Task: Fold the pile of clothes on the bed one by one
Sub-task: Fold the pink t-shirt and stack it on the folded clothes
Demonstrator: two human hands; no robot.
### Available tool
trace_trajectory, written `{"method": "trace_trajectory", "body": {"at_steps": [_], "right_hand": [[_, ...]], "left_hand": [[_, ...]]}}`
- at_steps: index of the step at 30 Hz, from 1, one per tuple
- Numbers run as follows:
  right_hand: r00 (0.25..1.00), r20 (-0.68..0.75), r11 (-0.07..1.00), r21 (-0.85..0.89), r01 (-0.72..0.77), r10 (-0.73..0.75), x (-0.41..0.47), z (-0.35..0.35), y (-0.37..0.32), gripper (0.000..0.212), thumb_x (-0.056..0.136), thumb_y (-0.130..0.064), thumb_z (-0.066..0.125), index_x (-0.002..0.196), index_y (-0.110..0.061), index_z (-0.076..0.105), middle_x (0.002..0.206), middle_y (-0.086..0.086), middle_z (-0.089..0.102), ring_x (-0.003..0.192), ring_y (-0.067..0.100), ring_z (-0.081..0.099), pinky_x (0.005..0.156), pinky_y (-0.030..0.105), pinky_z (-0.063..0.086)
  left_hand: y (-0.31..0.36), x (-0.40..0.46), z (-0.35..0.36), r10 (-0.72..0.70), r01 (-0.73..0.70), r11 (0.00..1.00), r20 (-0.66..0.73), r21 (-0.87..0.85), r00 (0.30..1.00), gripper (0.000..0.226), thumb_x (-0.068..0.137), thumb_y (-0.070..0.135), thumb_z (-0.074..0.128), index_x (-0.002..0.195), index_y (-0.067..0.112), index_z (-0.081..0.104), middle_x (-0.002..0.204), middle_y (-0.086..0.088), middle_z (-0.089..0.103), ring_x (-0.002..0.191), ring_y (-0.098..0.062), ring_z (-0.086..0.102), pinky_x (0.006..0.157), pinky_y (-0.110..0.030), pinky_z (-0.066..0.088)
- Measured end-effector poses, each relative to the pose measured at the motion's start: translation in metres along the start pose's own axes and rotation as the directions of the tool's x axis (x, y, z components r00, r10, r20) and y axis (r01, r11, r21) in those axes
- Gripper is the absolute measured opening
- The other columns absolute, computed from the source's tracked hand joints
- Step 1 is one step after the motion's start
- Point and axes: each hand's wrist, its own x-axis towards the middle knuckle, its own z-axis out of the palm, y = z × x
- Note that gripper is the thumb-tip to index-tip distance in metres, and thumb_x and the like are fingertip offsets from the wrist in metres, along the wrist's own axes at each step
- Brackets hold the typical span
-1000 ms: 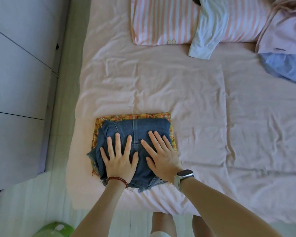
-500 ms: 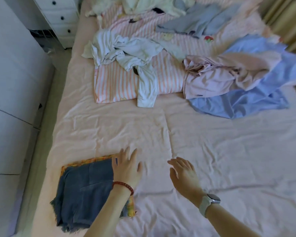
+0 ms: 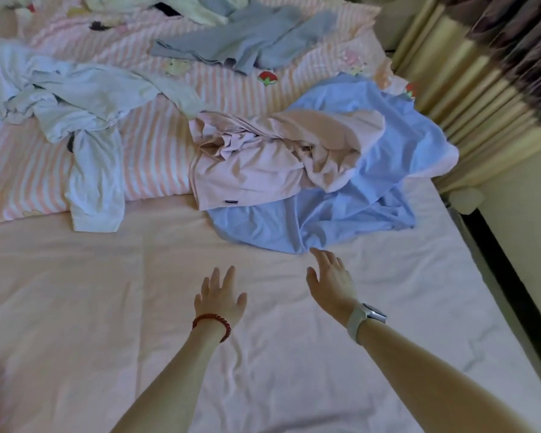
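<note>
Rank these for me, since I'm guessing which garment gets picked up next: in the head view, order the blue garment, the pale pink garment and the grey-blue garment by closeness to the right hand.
From the right hand:
1. Blue garment, just beyond the fingertips.
2. Pale pink garment, heaped on it, farther back and leftward.
3. Grey-blue garment, far up the striped bedding.

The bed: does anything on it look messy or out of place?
Yes. Unfolded clothes lie crumpled on the bed: a pink garment bunched on top of a spread blue garment, a twisted white garment on the striped blanket, and a grey-blue garment farther back. Both hands are empty.
</note>
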Motion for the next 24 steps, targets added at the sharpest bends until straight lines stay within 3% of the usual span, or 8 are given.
{"method": "trace_trajectory", "body": {"at_steps": [3,8,11,14,18,19,21,24], "right_hand": [[0.991,-0.053,0.946,0.309,-0.101,0.123,0.050,0.003,0.021,0.050,0.094,-0.018,0.048,0.141,-0.008,0.032,0.140,0.011,0.039,0.128,0.027,0.039,0.103,0.034,0.032],[0.904,-0.015,0.633,0.719,-0.288,0.428,0.124,0.006,0.048,0.056,0.094,-0.022,0.052,0.142,-0.007,0.028,0.138,0.011,0.041,0.121,0.024,0.045,0.099,0.027,0.033],[0.874,0.065,0.417,0.860,-0.294,0.481,0.167,0.004,0.054,0.061,0.091,-0.029,0.056,0.143,-0.014,0.027,0.134,0.007,0.042,0.103,0.017,0.049,0.101,0.038,0.042],[0.880,0.127,0.224,0.942,-0.252,0.457,0.205,-0.005,0.049,0.040,0.090,-0.028,0.057,0.126,-0.021,0.039,0.109,0.000,0.049,0.074,0.010,0.047,0.075,0.028,0.046],[0.817,0.149,-0.026,0.986,-0.162,0.556,0.236,-0.015,0.033,0.017,0.085,-0.018,0.062,0.099,-0.012,0.056,0.084,0.001,0.057,0.066,0.012,0.052,0.059,0.022,0.048],[0.797,0.107,0.003,0.991,-0.136,0.595,0.238,-0.015,0.030,0.006,0.080,-0.016,0.059,0.083,-0.011,0.057,0.074,0.001,0.055,0.062,0.013,0.049,0.056,0.023,0.046],[0.788,-0.058,0.226,0.968,-0.105,0.613,0.230,-0.016,0.025,0.013,0.074,-0.013,0.052,0.063,-0.014,0.047,0.061,-0.002,0.045,0.056,0.012,0.040,0.055,0.025,0.038],[0.792,-0.256,0.479,0.876,-0.052,0.555,0.189,-0.015,0.026,0.029,0.085,-0.003,0.045,0.061,-0.018,0.036,0.061,-0.007,0.036,0.056,0.008,0.033,0.057,0.022,0.032]], "left_hand": [[0.007,0.040,0.030,-0.047,0.047,0.993,-0.009,0.109,0.999,0.074,0.091,0.057,0.036,0.146,0.036,-0.009,0.156,-0.004,-0.017,0.143,-0.030,-0.012,0.113,-0.053,0.010],[0.002,0.073,0.065,-0.129,0.130,0.976,-0.020,0.174,0.991,0.086,0.081,0.074,0.034,0.144,0.039,-0.014,0.152,-0.003,-0.027,0.139,-0.033,-0.022,0.109,-0.060,0.002],[-0.002,0.078,0.075,-0.129,0.138,0.969,-0.052,0.206,0.990,0.084,0.080,0.077,0.024,0.143,0.040,-0.018,0.151,-0.002,-0.031,0.138,-0.032,-0.026,0.108,-0.059,-0.002],[-0.002,0.082,0.075,-0.138,0.145,0.961,-0.050,0.236,0.989,0.084,0.079,0.079,0.019,0.142,0.040,-0.020,0.150,-0.002,-0.032,0.138,-0.032,-0.026,0.109,-0.059,-0.001],[-0.003,0.085,0.072,-0.145,0.147,0.959,-0.026,0.243,0.989,0.085,0.079,0.079,0.021,0.142,0.040,-0.020,0.151,-0.001,-0.031,0.138,-0.032,-0.026,0.109,-0.058,-0.002],[-0.003,0.085,0.070,-0.142,0.143,0.960,-0.020,0.241,0.990,0.086,0.079,0.079,0.022,0.142,0.040,-0.020,0.151,-0.001,-0.031,0.138,-0.032,-0.026,0.109,-0.058,-0.002],[-0.002,0.085,0.067,-0.142,0.137,0.962,0.003,0.237,0.990,0.086,0.078,0.079,0.023,0.142,0.040,-0.020,0.151,-0.001,-0.031,0.138,-0.032,-0.026,0.109,-0.058,-0.001],[0.000,0.083,0.061,-0.136,0.124,0.966,0.039,0.229,0.990,0.088,0.078,0.079,0.029,0.143,0.042,-0.017,0.151,0.000,-0.030,0.139,-0.031,-0.024,0.109,-0.057,0.000]]}}
